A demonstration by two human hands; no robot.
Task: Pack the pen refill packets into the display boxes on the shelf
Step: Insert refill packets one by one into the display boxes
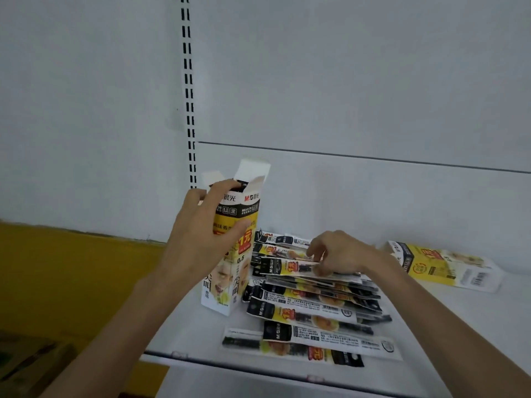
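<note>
The upright display box [238,282] in the left hand [201,239] is white below and yellow in the middle with a red price badge, with a black band near its top. The pen refill packets [310,311] under the right hand [339,254] are black-ended, yellow and white, with barcodes. Past the right hand, a lying box [448,265] shows the same white, yellow and black.

- The left hand [201,239] covers much of the front print on the upright display box [230,291].
- The right hand [342,254] hides the middle of the top packet [284,267].
- The lower packets [313,311] overlap; their small print is illegible.
- Both forearms run off the bottom edge.
</note>
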